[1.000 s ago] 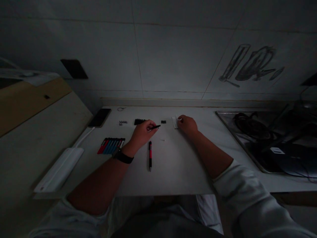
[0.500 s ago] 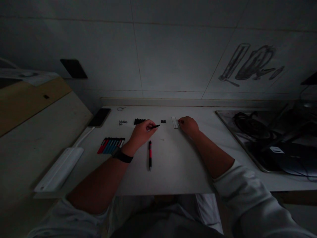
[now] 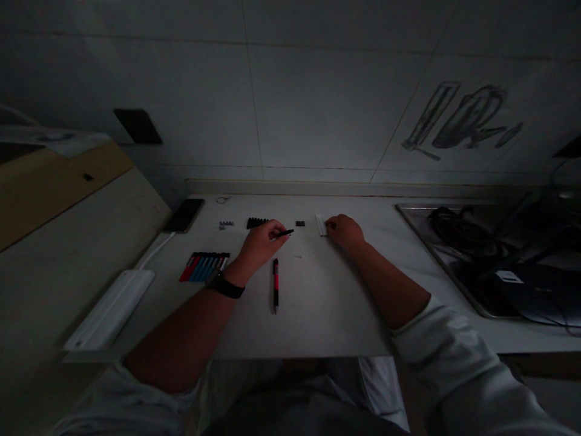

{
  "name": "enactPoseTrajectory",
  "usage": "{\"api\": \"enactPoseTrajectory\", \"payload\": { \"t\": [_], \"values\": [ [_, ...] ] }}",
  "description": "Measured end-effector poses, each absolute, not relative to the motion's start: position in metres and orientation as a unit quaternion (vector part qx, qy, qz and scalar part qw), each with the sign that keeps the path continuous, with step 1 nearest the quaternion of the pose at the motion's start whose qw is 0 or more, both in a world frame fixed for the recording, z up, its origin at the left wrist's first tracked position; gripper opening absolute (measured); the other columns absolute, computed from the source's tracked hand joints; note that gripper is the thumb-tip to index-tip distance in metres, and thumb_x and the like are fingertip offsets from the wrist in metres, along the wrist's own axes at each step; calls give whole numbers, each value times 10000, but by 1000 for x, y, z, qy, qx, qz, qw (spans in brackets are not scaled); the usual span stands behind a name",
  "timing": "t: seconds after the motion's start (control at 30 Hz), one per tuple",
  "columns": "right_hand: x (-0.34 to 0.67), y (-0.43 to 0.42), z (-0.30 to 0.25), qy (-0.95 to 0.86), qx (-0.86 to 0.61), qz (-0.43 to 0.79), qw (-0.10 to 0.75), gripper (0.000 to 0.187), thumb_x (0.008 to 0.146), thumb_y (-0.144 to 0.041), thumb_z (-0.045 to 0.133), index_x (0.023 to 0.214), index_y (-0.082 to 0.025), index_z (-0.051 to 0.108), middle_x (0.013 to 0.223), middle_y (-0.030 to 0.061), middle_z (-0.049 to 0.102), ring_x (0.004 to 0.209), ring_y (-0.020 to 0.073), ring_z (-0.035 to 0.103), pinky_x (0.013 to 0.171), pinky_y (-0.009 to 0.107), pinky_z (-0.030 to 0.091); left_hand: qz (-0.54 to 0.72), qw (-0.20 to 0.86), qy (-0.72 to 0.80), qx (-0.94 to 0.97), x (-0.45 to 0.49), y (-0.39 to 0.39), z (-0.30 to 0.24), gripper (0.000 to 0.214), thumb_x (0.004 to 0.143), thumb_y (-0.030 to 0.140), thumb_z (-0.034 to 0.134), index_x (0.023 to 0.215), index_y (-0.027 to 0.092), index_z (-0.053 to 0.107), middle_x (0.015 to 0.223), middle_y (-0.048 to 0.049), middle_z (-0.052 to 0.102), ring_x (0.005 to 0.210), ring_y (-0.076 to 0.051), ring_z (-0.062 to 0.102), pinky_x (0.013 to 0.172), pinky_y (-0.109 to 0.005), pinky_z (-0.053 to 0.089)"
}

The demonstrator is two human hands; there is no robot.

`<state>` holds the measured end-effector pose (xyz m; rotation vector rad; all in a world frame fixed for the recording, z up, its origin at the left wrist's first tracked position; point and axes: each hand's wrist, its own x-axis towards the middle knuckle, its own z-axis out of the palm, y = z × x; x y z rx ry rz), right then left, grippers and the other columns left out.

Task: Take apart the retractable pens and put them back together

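My left hand [image 3: 259, 244] is closed around a thin black pen part [image 3: 285, 232] whose tip sticks out to the right. My right hand [image 3: 345, 231] rests on the white table [image 3: 318, 303] with fingers curled, its fingertips touching a small stack of white strips [image 3: 321, 224]. A red and black pen [image 3: 275, 284] lies lengthwise just below my left hand. A tiny pale piece [image 3: 298, 257] lies between my hands.
A row of red, blue and black pen barrels [image 3: 204, 266] lies at left. Small black parts [image 3: 256, 222], a black block [image 3: 300, 223] and grey springs [image 3: 226, 224] line the back. A phone [image 3: 183, 215], a white bar [image 3: 109, 309] and a metal tray with cables [image 3: 481, 254] flank the table.
My right hand drew back slightly to the right, off the top of the white strips, which now show in full. The left hand stays still.
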<state>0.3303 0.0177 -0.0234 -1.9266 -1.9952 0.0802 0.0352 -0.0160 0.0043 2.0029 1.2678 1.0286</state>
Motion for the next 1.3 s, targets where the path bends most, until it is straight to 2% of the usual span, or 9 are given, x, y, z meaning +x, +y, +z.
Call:
{"api": "enactPoseTrajectory", "payload": {
  "t": [0.23,0.37,0.47,0.67,0.8,0.97,1.1,1.2,1.3],
  "values": [
    [330,14,-15,-697,-689,29,197,282,944,-280,595,1138,-237,794,1124,125,745,978,264,682,863,362,520,389,287,474,736,35,-15,6,116,853,245,751,945,211,689,930,-36,759,856,-180,713,813,-332,571],
    [315,4,2,-720,-615,88,309,287,935,-274,604,1167,-241,769,1077,87,750,908,222,672,903,366,516,420,330,464,707,37,-14,8,151,850,275,758,952,204,672,921,-39,757,844,-178,721,802,-324,578],
    [291,-9,12,-739,-512,182,399,244,932,-380,649,1116,-276,771,1020,57,747,845,203,665,818,347,524,443,388,432,683,40,-16,12,189,852,293,755,980,197,655,949,-49,761,880,-180,732,814,-316,586],
    [253,-27,18,-721,-430,280,466,211,892,-441,695,957,-248,749,923,36,744,840,187,668,746,319,496,475,436,367,671,42,-19,14,248,818,330,783,985,191,662,951,-43,750,889,-174,717,845,-318,563],
    [247,-28,17,-720,-417,294,472,205,876,-429,711,898,-226,732,874,27,737,793,168,651,725,304,488,483,435,356,672,42,-18,13,259,802,341,804,961,188,668,928,-43,742,849,-171,701,820,-318,552],
    [252,-19,19,-704,-412,313,487,216,863,-442,734,894,-228,723,856,25,724,781,171,655,737,312,497,507,428,360,656,43,-18,15,217,828,320,784,955,188,669,963,-58,750,895,-183,711,854,-332,560],
    [273,8,40,-689,-445,259,510,259,867,-481,718,902,-224,719,865,38,731,792,183,659,757,324,508,544,381,391,637,40,-15,17,190,872,315,741,1000,187,683,1018,-65,750,926,-175,700,871,-325,552],
    [289,34,54,-718,-497,176,455,238,893,-447,696,930,-216,744,906,54,747,814,191,660,775,330,501,550,351,413,636,36,-13,16,193,892,330,719,1026,193,699,1059,-70,744,894,-167,682,819,-310,550],
    [297,53,50,-745,-559,111,346,142,913,-335,680,911,-220,763,933,49,757,835,190,659,811,327,483,554,336,416,638,35,-11,15,198,901,346,710,1026,193,713,1064,-73,738,893,-167,673,819,-310,544]
  ]
}}
